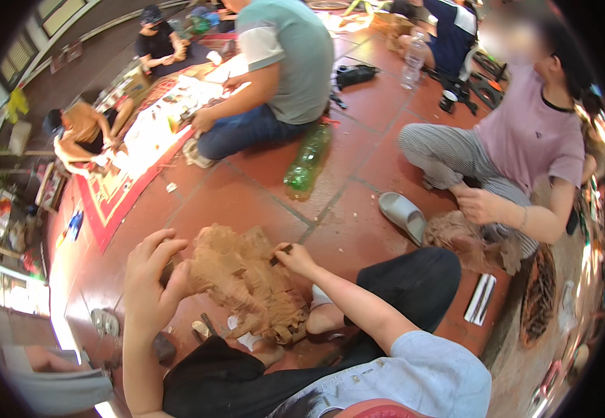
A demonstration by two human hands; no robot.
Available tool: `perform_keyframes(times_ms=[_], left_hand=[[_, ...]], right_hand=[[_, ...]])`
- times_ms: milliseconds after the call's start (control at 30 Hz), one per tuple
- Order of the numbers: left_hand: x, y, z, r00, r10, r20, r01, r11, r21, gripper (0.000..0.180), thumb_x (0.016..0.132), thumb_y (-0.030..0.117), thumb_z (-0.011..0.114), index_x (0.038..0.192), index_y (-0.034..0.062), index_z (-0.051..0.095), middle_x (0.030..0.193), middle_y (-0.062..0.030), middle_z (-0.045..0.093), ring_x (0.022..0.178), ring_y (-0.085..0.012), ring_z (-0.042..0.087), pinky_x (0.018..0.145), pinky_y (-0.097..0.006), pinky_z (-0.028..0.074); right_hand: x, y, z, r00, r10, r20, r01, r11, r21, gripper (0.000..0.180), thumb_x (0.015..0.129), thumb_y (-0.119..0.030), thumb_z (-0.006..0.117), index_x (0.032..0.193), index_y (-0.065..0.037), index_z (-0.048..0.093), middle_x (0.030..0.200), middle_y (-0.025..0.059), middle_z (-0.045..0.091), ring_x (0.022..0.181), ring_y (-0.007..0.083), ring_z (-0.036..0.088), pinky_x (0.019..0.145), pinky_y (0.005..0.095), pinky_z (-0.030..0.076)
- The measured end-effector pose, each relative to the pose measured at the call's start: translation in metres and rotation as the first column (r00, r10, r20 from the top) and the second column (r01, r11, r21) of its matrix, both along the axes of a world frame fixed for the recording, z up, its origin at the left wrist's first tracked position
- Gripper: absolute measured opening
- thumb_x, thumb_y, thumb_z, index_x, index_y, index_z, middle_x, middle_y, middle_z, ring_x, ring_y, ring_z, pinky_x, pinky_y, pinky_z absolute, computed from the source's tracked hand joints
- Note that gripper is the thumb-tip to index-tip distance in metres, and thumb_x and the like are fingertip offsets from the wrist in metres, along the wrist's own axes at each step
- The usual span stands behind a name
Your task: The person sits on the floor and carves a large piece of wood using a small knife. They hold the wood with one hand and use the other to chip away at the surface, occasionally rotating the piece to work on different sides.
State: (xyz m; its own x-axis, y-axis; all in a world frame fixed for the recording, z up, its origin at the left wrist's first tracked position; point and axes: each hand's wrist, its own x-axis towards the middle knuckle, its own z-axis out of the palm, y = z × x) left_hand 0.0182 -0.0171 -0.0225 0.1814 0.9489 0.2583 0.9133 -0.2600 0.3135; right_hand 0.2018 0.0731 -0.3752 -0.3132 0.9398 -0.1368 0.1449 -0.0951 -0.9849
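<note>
While the carved wooden figure [247, 282] stands on the red tile floor [261, 195] between the person's knees, already roughly shaped all over, finer cutting seems left to do. The left hand [150, 279] grips its near edge, fingers curled. The right hand [294, 258] pinches a small dark tool [279, 252] against its top.

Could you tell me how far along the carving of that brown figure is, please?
The brown carved wooden figure already shows deep folds and relief across most of its surface. The left hand steadies its side while the right hand presses a thin dark tool into its upper edge. How much detailing remains cannot be told.
</note>
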Motion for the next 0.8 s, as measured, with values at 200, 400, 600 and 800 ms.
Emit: perform_keyframes(times_ms=[200,400,600,800], left_hand=[[-0.021,0.005,-0.005,0.985,-0.162,-0.061,0.169,0.973,0.155,0.033,0.083,0.031,0.057,0.104,0.0059,0.063,0.115,-0.0160,0.059,0.106,-0.0330,0.056,0.092,-0.044,0.042],[-0.025,-0.017,-0.016,0.996,-0.087,-0.029,0.090,0.989,0.117,0.032,0.082,0.035,0.058,0.098,0.0075,0.064,0.106,-0.0130,0.059,0.102,-0.0308,0.055,0.091,-0.044,0.041],[-0.034,-0.009,-0.029,0.899,-0.031,0.438,-0.081,0.969,0.235,0.039,0.081,0.034,0.064,0.108,0.0063,0.060,0.101,-0.0102,0.061,0.098,-0.0258,0.058,0.086,-0.041,0.045],[-0.280,-0.079,-0.009,0.446,-0.149,0.882,-0.602,0.679,0.419,0.037,0.093,0.031,0.044,0.116,0.0032,0.054,0.112,-0.0157,0.059,0.103,-0.0272,0.057,0.093,-0.040,0.044]], right_hand=[[-0.006,-0.016,-0.004,0.998,0.056,-0.038,-0.060,0.994,-0.090,0.021,0.090,-0.016,0.057,0.094,0.001,0.067,0.081,0.0076,0.066,0.075,0.0156,0.064,0.065,0.0289,0.052],[0.001,-0.009,-0.032,0.992,0.053,-0.115,-0.054,0.999,-0.004,0.020,0.091,-0.013,0.052,0.098,0.002,0.063,0.080,0.0072,0.063,0.064,0.0119,0.059,0.056,0.0241,0.050],[-0.003,-0.037,-0.031,0.984,0.133,-0.122,-0.129,0.991,0.042,0.020,0.092,-0.015,0.052,0.098,0.001,0.063,0.081,0.0066,0.063,0.067,0.0119,0.058,0.061,0.0247,0.049],[0.008,-0.012,-0.008,0.956,0.005,-0.293,-0.014,0.999,-0.031,0.020,0.092,-0.015,0.051,0.098,0.000,0.063,0.078,0.0073,0.062,0.064,0.0127,0.060,0.055,0.0251,0.050]])
